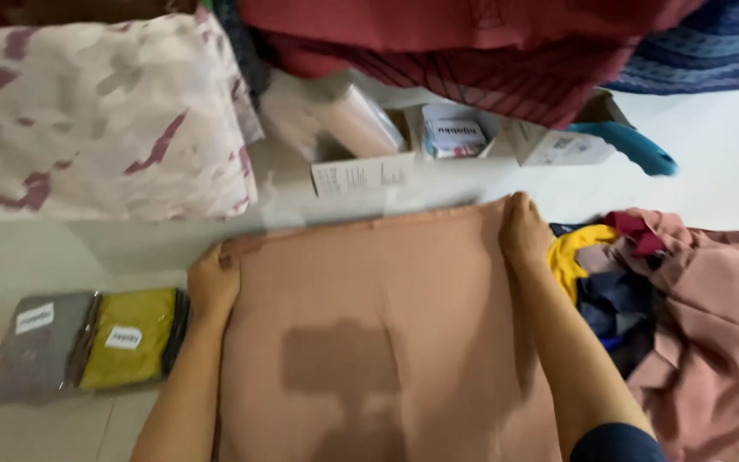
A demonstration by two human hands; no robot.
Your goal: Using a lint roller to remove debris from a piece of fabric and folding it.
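Observation:
A large peach-brown cloth (378, 282) lies spread flat on the pale tiled floor in front of me. My left hand (213, 281) grips its far left corner. My right hand (523, 229) presses down on its far right corner, fingers closed over the edge. A dark shadow falls on the middle of the cloth.
Two flat plastic-wrapped garments, grey (34, 344) and mustard (130, 335), lie at the left. A heap of mixed clothes (660, 299) sits at the right. Open cardboard boxes (361, 171) stand ahead, a patterned cream cloth (96, 120) is at the far left, and dark red fabric (472, 51) hangs above.

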